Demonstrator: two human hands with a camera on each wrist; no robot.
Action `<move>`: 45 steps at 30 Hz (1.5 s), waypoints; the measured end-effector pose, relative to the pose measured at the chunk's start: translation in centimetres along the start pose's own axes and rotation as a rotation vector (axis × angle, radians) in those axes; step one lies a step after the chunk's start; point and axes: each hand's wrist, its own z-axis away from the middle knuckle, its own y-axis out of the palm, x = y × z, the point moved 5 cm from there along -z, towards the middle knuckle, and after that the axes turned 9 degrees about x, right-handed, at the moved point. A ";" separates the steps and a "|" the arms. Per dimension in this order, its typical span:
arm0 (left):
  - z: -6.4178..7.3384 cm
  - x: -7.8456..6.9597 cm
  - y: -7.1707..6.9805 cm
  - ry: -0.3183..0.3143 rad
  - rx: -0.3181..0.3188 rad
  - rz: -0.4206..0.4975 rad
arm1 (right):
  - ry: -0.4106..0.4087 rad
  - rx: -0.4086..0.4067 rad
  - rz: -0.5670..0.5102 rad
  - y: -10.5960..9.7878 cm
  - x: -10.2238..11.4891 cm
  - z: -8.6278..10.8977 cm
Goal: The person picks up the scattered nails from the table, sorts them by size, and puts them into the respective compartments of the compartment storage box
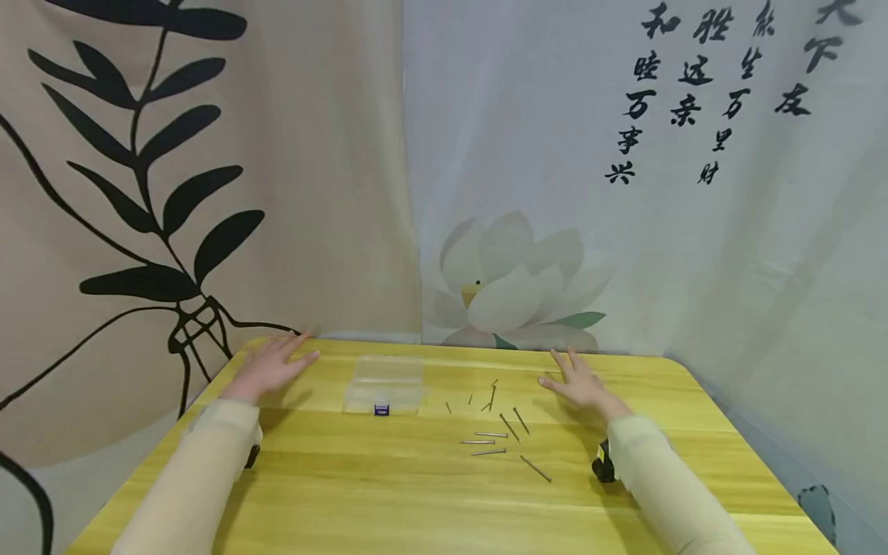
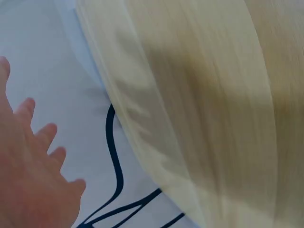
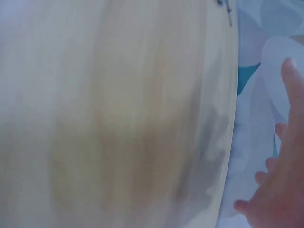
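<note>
My left hand [image 1: 269,370] is spread over the table's far left side, fingers straight and nothing in its grasp. In the left wrist view that hand [image 2: 33,175] shows splayed fingers, its shadow falling on the wood. Over the right side, my right hand [image 1: 581,385] is likewise spread and bare; the right wrist view has it [image 3: 280,185] at the right edge. Between the hands lies a clear plastic compartment box [image 1: 386,378] with a purple label [image 1: 381,410] at its front. Right of the box, several nails or screws [image 1: 491,435] of differing lengths are scattered, the nearest things to my right hand.
The wooden table [image 1: 388,493] has rounded far corners. Behind it hangs a cloth [image 1: 333,169] printed with dark leaves, a lotus and writing, close to the far edge. Dark devices [image 1: 603,462] sit at both wrists.
</note>
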 end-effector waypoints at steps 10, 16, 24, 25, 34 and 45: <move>-0.9 -0.5 1.6 0.062 0.028 0.412 | -0.159 0.049 -0.386 1.3 3.5 0.8; -1.1 -1.7 2.6 0.096 0.038 0.640 | -0.180 0.081 -0.522 2.4 4.4 0.7; -0.9 -2.2 5.5 0.086 0.133 0.948 | -0.122 0.134 -0.643 3.7 4.4 0.7; -0.8 -2.3 5.9 0.077 0.145 0.961 | -0.111 0.134 -0.646 3.8 4.3 0.7; -0.6 -2.8 8.0 0.069 0.132 0.984 | -0.175 0.123 -0.592 4.6 4.4 1.1; -0.2 -3.7 9.1 0.051 0.160 0.890 | -0.180 0.079 -0.437 4.5 5.1 1.2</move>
